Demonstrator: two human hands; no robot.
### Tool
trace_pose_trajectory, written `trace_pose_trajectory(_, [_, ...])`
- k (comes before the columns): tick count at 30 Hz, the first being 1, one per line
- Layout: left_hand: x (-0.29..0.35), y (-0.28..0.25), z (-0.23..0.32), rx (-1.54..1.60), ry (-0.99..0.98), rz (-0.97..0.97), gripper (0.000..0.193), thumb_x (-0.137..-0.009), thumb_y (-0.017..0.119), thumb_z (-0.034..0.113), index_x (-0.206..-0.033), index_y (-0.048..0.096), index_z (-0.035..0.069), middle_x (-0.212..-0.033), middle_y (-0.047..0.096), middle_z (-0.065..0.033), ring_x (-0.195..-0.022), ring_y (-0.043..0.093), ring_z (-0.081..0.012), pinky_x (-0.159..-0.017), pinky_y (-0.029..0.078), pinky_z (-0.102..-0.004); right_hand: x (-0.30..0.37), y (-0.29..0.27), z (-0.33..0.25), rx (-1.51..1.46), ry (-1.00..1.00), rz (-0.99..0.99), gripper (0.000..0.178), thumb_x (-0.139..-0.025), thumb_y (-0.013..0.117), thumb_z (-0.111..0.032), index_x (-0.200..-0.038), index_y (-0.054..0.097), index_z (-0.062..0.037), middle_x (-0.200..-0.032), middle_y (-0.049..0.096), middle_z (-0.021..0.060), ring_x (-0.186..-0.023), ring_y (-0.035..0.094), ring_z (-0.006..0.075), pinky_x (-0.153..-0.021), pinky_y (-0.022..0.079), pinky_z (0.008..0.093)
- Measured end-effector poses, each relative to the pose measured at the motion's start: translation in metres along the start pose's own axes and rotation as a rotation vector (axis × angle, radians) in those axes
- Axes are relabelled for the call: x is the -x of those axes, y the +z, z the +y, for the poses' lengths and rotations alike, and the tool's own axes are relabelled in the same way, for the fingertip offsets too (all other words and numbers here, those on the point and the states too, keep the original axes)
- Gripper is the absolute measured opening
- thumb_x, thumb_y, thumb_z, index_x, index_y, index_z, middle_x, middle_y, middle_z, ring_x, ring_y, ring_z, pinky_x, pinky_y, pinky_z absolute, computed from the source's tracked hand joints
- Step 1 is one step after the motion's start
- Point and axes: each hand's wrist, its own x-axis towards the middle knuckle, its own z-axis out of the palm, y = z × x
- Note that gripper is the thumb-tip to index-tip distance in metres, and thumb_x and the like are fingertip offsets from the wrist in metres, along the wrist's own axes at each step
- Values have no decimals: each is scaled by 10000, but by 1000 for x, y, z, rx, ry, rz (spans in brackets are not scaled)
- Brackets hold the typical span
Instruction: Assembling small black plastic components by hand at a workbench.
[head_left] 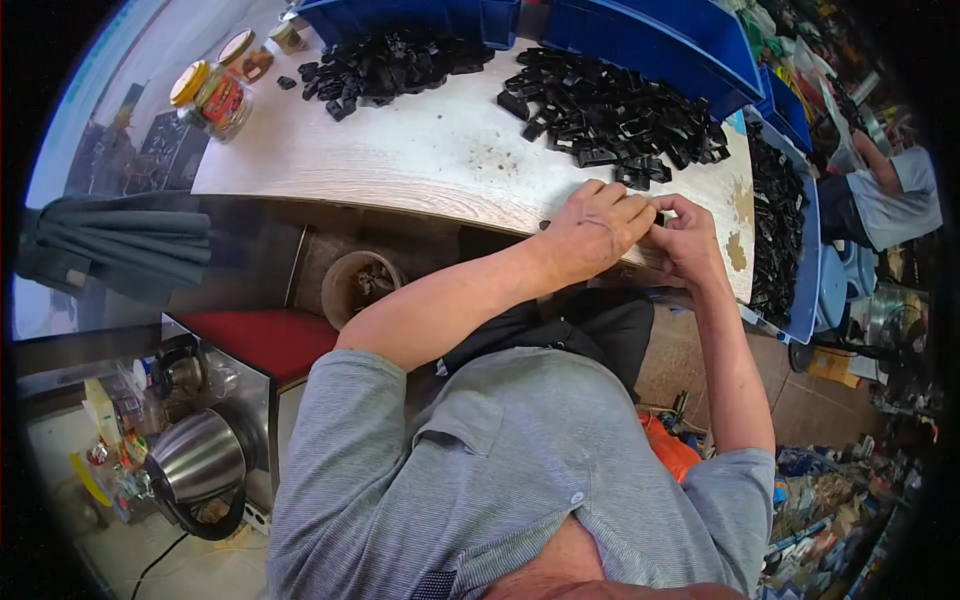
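Both hands meet at the table's front edge. My left hand (597, 232) is closed, back upward and fingers curled, its fingertips against my right hand (690, 243). The thumb and forefinger of the right hand are pinched at a small black plastic part (659, 218), of which only a dark bit shows. What lies under the left fingers is hidden. Just beyond the hands spreads a big pile of black plastic parts (630, 110). A second pile of such parts (390, 68) lies farther left on the pale wooden table (400, 150).
Blue bins (660, 45) line the table's back. A light-blue crate (808, 250) of black parts stands at the right. Jars (215, 100) occupy the far left corner. Below are a bucket (335, 290), a red-topped cabinet (260, 340) and a steel kettle (200, 455). Another person (890, 195) is at far right.
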Motion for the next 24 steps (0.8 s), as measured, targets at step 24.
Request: trace_pose_trajectory(24, [10, -50, -213, -684, -198, 195, 171, -818, 658, 100, -957, 736, 165, -895, 679, -8, -843, 630, -241, -670, 524, -342, 7, -11, 2, -270, 34, 118, 337, -808, 808, -161, -1063, 622, -40, -554, 505, -26, -368, 488, 102, -348, 404, 263])
